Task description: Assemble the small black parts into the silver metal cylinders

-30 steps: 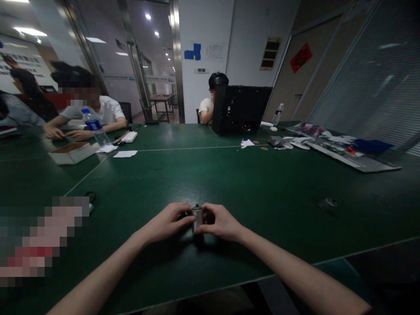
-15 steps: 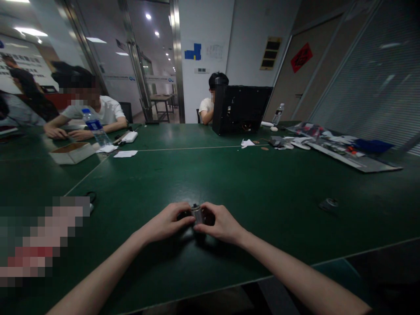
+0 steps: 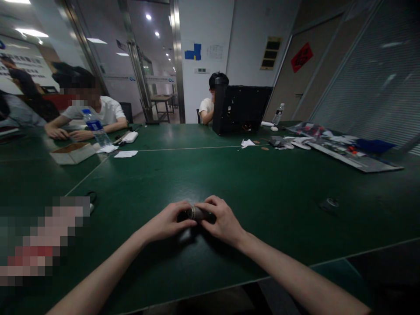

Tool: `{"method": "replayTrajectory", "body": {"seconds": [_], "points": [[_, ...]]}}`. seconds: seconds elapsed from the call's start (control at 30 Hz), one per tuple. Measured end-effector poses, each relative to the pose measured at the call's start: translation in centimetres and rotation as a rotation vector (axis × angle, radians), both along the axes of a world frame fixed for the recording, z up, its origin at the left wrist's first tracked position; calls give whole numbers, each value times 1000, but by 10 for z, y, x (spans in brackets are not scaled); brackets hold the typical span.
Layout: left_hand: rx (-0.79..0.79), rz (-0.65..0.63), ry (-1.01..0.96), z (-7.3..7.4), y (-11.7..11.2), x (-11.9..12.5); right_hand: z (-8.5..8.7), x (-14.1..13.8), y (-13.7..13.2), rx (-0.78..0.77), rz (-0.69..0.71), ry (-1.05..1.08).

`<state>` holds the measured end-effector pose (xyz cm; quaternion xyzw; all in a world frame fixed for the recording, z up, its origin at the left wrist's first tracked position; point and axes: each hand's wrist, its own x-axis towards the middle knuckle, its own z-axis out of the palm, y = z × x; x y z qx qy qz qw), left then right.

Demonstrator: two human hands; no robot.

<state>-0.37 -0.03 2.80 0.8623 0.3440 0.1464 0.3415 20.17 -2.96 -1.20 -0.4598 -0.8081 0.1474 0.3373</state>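
One broad dark-green table (image 3: 262,188), with a large black box-shaped casing (image 3: 251,105) stood at its far side.
A shallow white open-topped box (image 3: 70,157) is set at the far left. At the near side, a bare left hand (image 3: 172,218) and a bare right hand (image 3: 223,218) are placed close together, fingers and thumbs curled narrowly round a small grey metal cylinder (image 3: 197,213). It is held sideways, with one end turned left; whether the table is touched by it cannot be told.

Left forearm (image 3: 108,264) and right forearm (image 3: 288,269): bare, smooth, slender, narrowing towards the wrists. Within the near edge of the surface (image 3: 154,175), left hand (image 3: 170,216) and right hand (image 3: 225,221): likewise bare, with slim fingers (image 3: 187,224).
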Motion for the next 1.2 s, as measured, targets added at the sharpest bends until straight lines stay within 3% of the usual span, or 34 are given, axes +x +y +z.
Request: {"method": "replayTrajectory", "body": {"seconds": [0.73,1.2], "points": [[33,19,63,3,-2,1,1,-2,-2,14,38,56],[182,74,88,-1,-1,-1,2,-2,-1,-99,77,20]]}}
